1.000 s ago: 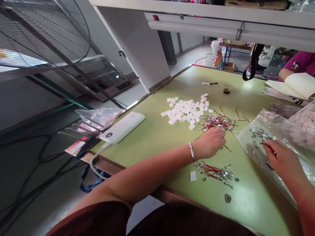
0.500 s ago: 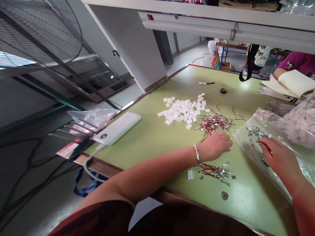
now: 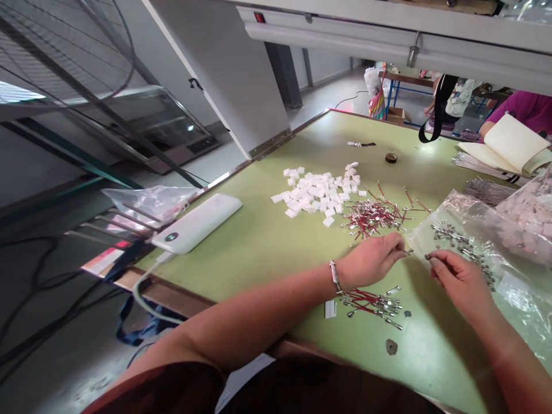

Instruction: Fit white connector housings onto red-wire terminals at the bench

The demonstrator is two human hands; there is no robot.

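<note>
My left hand [image 3: 374, 260], a bracelet at its wrist, is closed in a pinch; a small metal end [image 3: 409, 252] sticks out past its fingertips. Facing it across a narrow gap, my right hand [image 3: 459, 279] pinches a small metal part [image 3: 428, 257] between thumb and finger. Loose metal parts [image 3: 472, 253] lie on a clear plastic bag [image 3: 451, 207] behind the right hand. Beyond my left hand is a tangled heap of short red wires [image 3: 373, 215] with metal ends. Nearer me, beside my left wrist, lies a smaller bunch of red wires [image 3: 373, 303].
White plastic pieces [image 3: 317, 192] are heaped left of the wires, and one white piece [image 3: 330, 309] lies by the near bunch. A white power bank [image 3: 198, 224] with a cable sits at the left edge. A tape roll [image 3: 391, 158] is farther back. Another person's sleeve [image 3: 515, 112] shows far right.
My right hand has moved left off the plastic bag with a small metal part, close to my left hand. My left fingertips have turned toward it, showing a metal end.
</note>
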